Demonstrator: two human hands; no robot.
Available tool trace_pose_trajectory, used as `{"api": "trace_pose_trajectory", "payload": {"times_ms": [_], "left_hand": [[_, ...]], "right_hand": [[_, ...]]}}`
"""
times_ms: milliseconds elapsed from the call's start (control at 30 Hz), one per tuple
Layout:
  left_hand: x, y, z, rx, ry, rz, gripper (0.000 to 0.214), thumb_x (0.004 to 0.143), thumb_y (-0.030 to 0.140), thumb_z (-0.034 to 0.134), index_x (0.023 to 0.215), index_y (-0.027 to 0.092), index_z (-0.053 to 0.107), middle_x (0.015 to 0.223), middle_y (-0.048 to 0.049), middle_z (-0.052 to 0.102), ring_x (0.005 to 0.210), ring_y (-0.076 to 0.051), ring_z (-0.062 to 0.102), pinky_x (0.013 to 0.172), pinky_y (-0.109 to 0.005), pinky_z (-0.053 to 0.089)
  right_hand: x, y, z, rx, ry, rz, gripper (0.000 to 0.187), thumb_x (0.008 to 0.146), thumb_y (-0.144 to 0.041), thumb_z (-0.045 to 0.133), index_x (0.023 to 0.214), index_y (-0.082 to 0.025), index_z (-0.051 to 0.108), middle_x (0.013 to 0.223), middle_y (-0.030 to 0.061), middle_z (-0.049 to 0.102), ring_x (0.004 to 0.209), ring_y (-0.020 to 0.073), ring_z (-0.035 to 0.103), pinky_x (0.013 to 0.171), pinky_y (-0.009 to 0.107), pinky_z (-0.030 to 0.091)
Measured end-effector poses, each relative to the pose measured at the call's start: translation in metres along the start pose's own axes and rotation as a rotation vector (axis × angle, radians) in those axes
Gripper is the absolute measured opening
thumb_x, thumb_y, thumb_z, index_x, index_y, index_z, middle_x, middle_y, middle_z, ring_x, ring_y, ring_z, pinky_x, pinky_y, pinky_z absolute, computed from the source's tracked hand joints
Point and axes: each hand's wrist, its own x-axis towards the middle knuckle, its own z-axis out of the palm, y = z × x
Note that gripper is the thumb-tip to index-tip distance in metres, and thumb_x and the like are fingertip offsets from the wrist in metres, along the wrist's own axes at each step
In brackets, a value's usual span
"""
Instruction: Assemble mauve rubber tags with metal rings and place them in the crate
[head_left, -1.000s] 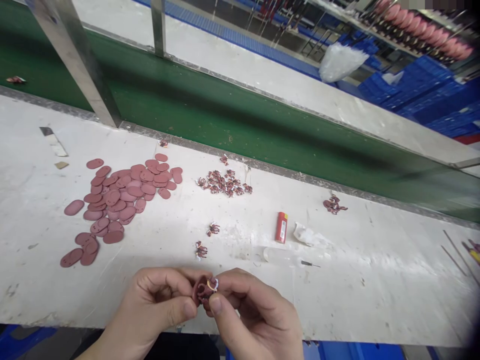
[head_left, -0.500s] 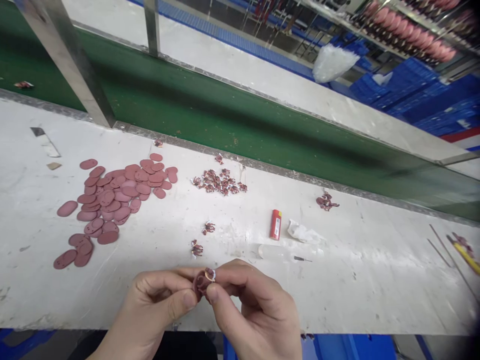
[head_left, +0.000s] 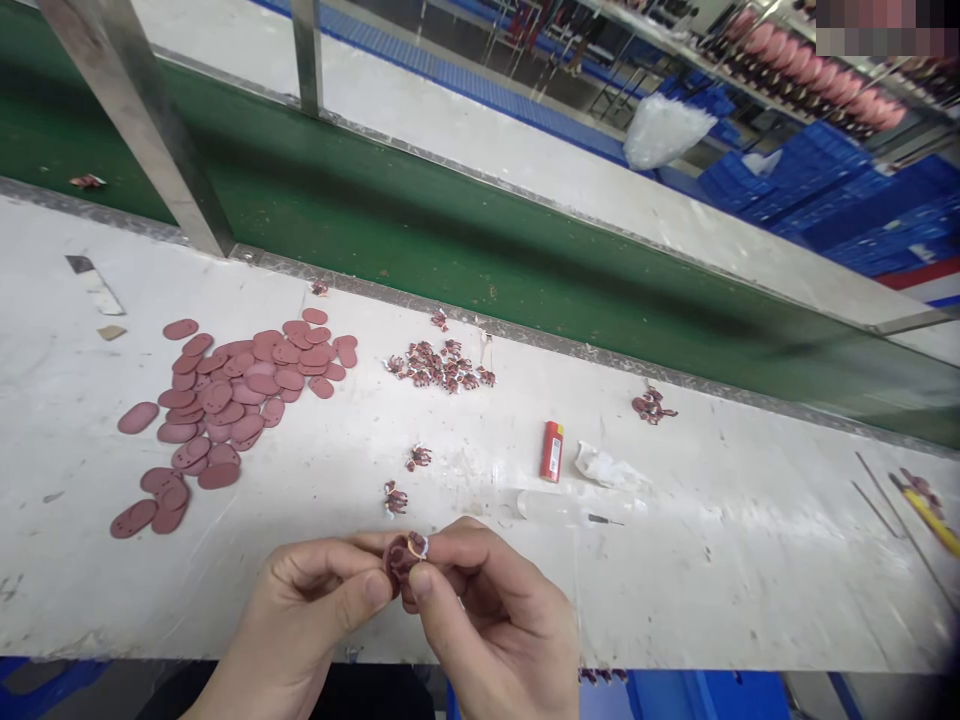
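Fingers (head_left: 377,590) of both hands closed in tight pinch on small maroon piece (head_left: 400,562), held just above front of worktop (head_left: 675,590); pale curled strip (head_left: 418,546) at its upper edge. Left hand (head_left: 315,600), right hand (head_left: 499,625) nearly touching. Step in hand, as judged: close two-handed work on piece; next move calls for steady pinch. Nearest: two small finished-looking pieces (head_left: 395,498). Beyond: maroon oval tags (head_left: 217,397), red lighter (head_left: 552,451). Against earlier frame: pinch unchanged, right hand slightly closer in.
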Motion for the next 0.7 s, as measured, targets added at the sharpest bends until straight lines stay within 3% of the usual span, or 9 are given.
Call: {"api": "trace_pose_trajectory", "payload": {"times_ms": [300, 400, 467, 567, 633, 700], "left_hand": [[0.003, -0.003, -0.004, 0.044, -0.024, 0.034, 0.015, 0.079, 0.033, 0.086, 0.067, 0.026, 0.082, 0.087, -0.0031, 0.083, 0.098, -0.022, 0.076, 0.094, -0.028, 0.058], [0.001, -0.005, -0.008, 0.095, -0.066, 0.059, 0.009, 0.08, 0.033, 0.085, 0.074, 0.026, 0.084, 0.106, -0.0049, 0.084, 0.095, -0.022, 0.077, 0.092, -0.031, 0.06], [-0.001, -0.004, -0.018, 0.188, -0.072, 0.101, 0.011, 0.083, 0.038, 0.082, 0.088, 0.028, 0.085, 0.125, -0.0071, 0.079, 0.108, -0.027, 0.075, 0.093, -0.034, 0.061], [-0.006, 0.006, -0.05, 0.509, 0.043, 0.291, 0.02, 0.092, 0.039, 0.071, 0.109, 0.034, 0.08, 0.142, -0.0053, 0.07, 0.131, -0.029, 0.063, 0.102, -0.039, 0.058], [-0.01, 0.016, -0.081, 0.866, 0.199, 0.518, 0.024, 0.097, 0.032, 0.064, 0.118, 0.039, 0.073, 0.145, -0.0018, 0.066, 0.139, -0.026, 0.056, 0.117, -0.046, 0.046], [-0.012, 0.025, -0.114, 1.315, 0.332, 0.736, 0.04, 0.096, 0.03, 0.065, 0.135, 0.039, 0.062, 0.154, -0.0057, 0.056, 0.147, -0.032, 0.046, 0.12, -0.057, 0.04]], "right_hand": [[-0.003, 0.005, 0.004, 0.162, 0.045, 0.145, 0.002, 0.089, -0.027, 0.078, 0.088, -0.027, 0.08, 0.076, -0.0009, 0.072, 0.065, 0.0105, 0.067, 0.066, 0.02, 0.058], [-0.002, 0.014, 0.001, 0.261, 0.027, 0.203, 0.008, 0.088, -0.032, 0.081, 0.086, -0.025, 0.08, 0.07, -0.0005, 0.07, 0.065, 0.0124, 0.067, 0.066, 0.023, 0.06], [-0.003, 0.023, -0.004, 0.312, 0.007, 0.21, 0.013, 0.087, -0.037, 0.082, 0.086, -0.024, 0.08, 0.068, 0.0004, 0.07, 0.062, 0.0137, 0.067, 0.064, 0.026, 0.061], [-0.005, 0.034, -0.016, 0.353, 0.081, 0.246, 0.018, 0.083, -0.04, 0.085, 0.084, -0.023, 0.08, 0.07, 0.0016, 0.071, 0.06, 0.0128, 0.065, 0.059, 0.024, 0.059], [-0.007, 0.037, -0.023, 0.358, 0.137, 0.278, 0.02, 0.079, -0.041, 0.088, 0.08, -0.022, 0.08, 0.07, 0.0021, 0.071, 0.06, 0.0121, 0.064, 0.056, 0.021, 0.056], [-0.009, 0.038, -0.029, 0.347, 0.141, 0.305, 0.023, 0.077, -0.042, 0.089, 0.076, -0.021, 0.08, 0.068, 0.0026, 0.069, 0.06, 0.0121, 0.061, 0.054, 0.021, 0.055]]}}
